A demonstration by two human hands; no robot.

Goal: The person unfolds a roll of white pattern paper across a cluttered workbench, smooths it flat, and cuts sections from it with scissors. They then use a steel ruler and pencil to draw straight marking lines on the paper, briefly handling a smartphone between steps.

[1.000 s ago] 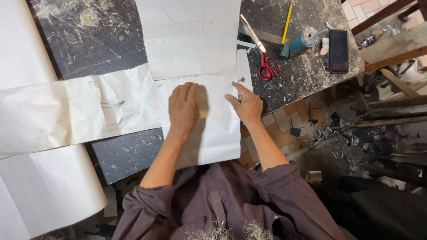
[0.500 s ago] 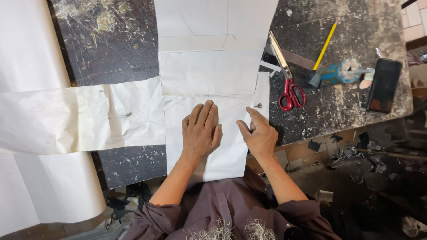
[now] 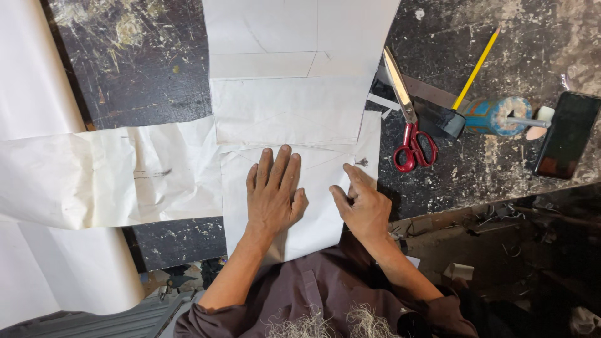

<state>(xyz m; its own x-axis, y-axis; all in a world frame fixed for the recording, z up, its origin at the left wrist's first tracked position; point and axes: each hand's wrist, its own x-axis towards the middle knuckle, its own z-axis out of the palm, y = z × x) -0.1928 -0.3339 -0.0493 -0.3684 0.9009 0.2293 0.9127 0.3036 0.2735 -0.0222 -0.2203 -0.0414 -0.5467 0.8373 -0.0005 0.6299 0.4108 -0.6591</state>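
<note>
Compared with the frame half a second back, I am seeing both hands lying slightly nearer on the white paper pattern sheet (image 3: pixel 294 188), with the view drawn in closer. The left hand (image 3: pixel 273 191) is pressing flat, fingers together and extended, palm down on the middle of the sheet; it is gripping nothing. The right hand (image 3: pixel 362 206) is resting at the sheet's right edge, fingers partly curled, thumb and forefinger pinching or tracing that edge; I cannot tell whether paper is actually caught between them. The sheet itself is not shifting between frames, so the flat hand appears to be pinning it in place.

Edges: the sheet is overhanging the near edge of the dark, scarred wooden table (image 3: pixel 144 75), with its far end tucked under a second white sheet (image 3: pixel 288 109). A creased white paper strip (image 3: pixel 106 172) is lying to the left, touching the pattern sheet.

Open room: to the right, bare table is lying between the right hand and the red-handled scissors (image 3: pixel 410 134). Farther right are lying a yellow pencil (image 3: pixel 479 66), a blue thread spool (image 3: pixel 498 116) and a black phone (image 3: pixel 566 134), well apart from both hands.
</note>
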